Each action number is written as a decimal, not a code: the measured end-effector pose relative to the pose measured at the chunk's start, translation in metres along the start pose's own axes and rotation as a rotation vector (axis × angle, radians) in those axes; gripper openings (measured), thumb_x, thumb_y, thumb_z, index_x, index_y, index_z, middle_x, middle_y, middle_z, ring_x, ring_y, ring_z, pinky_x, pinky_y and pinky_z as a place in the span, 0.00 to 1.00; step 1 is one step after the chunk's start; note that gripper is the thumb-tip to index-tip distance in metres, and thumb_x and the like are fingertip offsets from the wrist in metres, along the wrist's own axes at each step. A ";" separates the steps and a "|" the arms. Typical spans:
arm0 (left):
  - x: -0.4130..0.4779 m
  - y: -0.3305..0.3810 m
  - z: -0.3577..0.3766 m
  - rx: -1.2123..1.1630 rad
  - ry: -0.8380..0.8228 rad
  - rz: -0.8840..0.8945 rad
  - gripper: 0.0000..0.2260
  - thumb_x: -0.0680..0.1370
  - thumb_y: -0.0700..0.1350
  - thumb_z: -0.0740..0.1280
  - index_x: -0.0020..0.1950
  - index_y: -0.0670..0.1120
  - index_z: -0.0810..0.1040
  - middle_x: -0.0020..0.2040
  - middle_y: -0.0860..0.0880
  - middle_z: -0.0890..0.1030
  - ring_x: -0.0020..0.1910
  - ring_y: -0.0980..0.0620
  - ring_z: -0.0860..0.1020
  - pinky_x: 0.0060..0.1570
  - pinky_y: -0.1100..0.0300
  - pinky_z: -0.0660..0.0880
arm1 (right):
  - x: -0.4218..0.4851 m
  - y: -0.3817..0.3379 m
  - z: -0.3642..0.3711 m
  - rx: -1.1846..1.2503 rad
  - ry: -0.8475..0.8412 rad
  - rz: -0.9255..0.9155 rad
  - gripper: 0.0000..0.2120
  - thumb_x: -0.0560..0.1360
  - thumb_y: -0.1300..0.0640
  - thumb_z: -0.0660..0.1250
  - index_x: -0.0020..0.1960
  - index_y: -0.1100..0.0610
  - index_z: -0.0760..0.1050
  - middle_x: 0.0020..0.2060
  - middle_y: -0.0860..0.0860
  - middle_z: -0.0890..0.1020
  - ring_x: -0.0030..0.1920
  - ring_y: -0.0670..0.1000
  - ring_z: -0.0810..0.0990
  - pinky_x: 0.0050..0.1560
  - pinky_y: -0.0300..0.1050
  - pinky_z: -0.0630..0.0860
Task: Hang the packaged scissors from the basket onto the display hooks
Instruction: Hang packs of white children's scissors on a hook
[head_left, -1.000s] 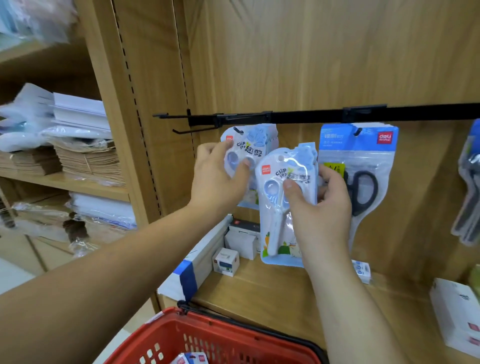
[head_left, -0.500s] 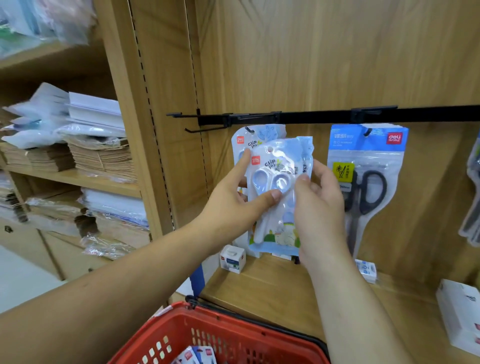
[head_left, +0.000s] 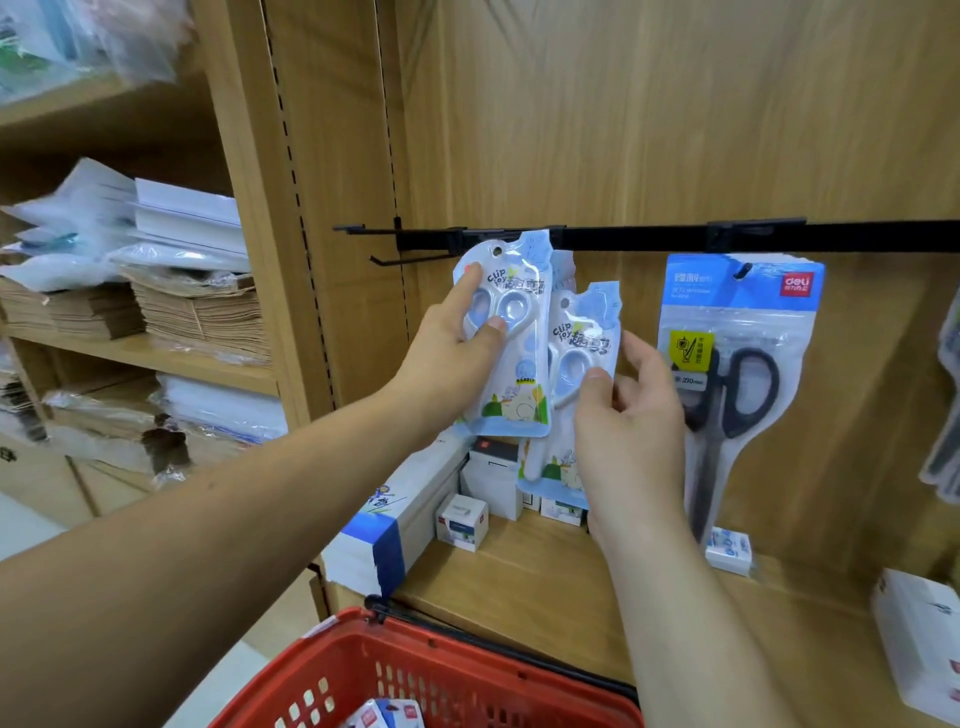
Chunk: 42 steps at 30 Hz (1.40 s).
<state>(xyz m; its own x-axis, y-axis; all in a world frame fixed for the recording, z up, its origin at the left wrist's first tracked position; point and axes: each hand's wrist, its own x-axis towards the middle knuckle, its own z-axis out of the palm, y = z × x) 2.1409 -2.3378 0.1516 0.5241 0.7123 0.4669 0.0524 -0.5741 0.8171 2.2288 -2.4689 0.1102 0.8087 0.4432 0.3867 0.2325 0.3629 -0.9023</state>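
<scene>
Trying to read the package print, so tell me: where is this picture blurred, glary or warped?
Head view: paper stacks at left are smeared; head view: film on the black scissors pack gives pale glare; head view: the wide lens leans the shelf upright; big print on the blue pack in the left hand reads, small print is too soft.

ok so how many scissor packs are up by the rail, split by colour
Light blue packs: 2, the left blue pack held in the left hand and the right blue pack held in the right hand
Black-handled pack: 1, hanging on its hook
Total: 3 plainly visible; a blue sliver behind the left blue pack may be another.
</scene>
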 end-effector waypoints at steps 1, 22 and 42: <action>0.000 -0.003 0.001 0.000 0.007 -0.003 0.27 0.87 0.47 0.61 0.85 0.57 0.57 0.75 0.59 0.65 0.46 0.80 0.71 0.43 0.83 0.65 | 0.001 0.001 0.000 -0.007 0.000 -0.007 0.16 0.86 0.60 0.61 0.68 0.42 0.72 0.54 0.44 0.87 0.52 0.41 0.85 0.55 0.47 0.83; -0.040 0.000 0.026 0.077 0.043 0.124 0.29 0.81 0.50 0.72 0.79 0.61 0.65 0.69 0.56 0.70 0.65 0.57 0.76 0.57 0.64 0.77 | 0.004 -0.007 -0.010 0.059 0.022 -0.136 0.18 0.85 0.63 0.61 0.70 0.47 0.76 0.54 0.48 0.88 0.51 0.45 0.86 0.48 0.39 0.80; 0.003 -0.031 -0.004 0.266 0.107 0.110 0.32 0.81 0.55 0.71 0.82 0.58 0.61 0.70 0.50 0.75 0.66 0.50 0.76 0.66 0.52 0.75 | -0.008 -0.008 0.007 0.136 -0.299 0.048 0.10 0.83 0.50 0.68 0.65 0.43 0.77 0.58 0.39 0.84 0.57 0.34 0.82 0.57 0.35 0.80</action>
<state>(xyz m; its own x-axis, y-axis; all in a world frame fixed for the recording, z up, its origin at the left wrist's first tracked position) 2.1373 -2.3164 0.1293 0.4475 0.6702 0.5920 0.2281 -0.7257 0.6491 2.2166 -2.4697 0.1160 0.6180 0.6761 0.4011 0.1074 0.4328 -0.8951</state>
